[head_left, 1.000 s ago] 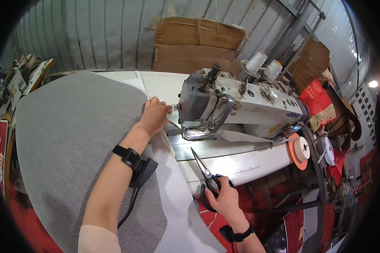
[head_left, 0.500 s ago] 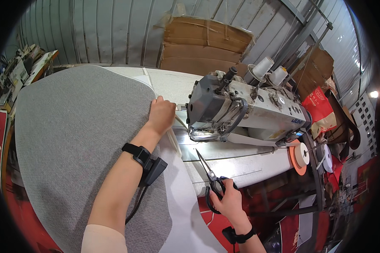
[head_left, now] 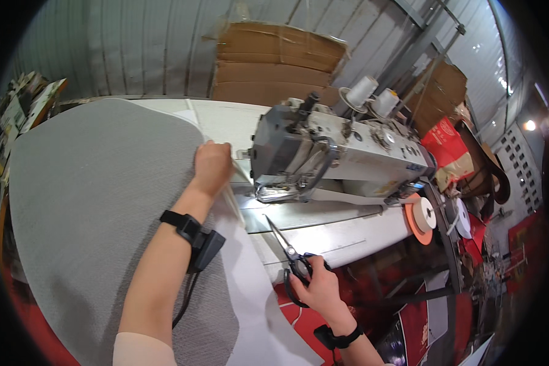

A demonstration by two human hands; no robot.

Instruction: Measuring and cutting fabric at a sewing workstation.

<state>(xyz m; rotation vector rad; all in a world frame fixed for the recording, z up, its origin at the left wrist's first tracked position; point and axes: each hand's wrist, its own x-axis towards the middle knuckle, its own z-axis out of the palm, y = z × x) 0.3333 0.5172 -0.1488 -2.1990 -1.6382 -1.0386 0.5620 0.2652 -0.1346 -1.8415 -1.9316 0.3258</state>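
Observation:
My left hand (head_left: pixel 213 163) is closed on the right edge of a large grey fabric piece (head_left: pixel 97 183), just left of the sewing machine (head_left: pixel 341 152). A thin white strip (head_left: pixel 232 204) runs along that edge below the hand. White backing (head_left: pixel 250 287) shows beside the grey cloth. In my right hand (head_left: pixel 319 287) are black-handled scissors (head_left: pixel 291 252), with my fingers at the handles. Their blades lie close together, pointing up and left toward the metal plate (head_left: pixel 287 216) of the machine bed. The scissor tips stay apart from the fabric edge.
Two white thread cones (head_left: pixel 363 90) stand behind the machine. At the table's right end is a roll of white tape (head_left: pixel 424 213) on an orange disc. A red bag (head_left: pixel 443 143) sits farther right. Cardboard (head_left: pixel 274 64) leans on the metal wall; clutter (head_left: pixel 24 110) lies far left.
The whole view has shifted, so the table, machine and both hands appear farther left. Both hands keep their holds on the fabric edge and the scissors.

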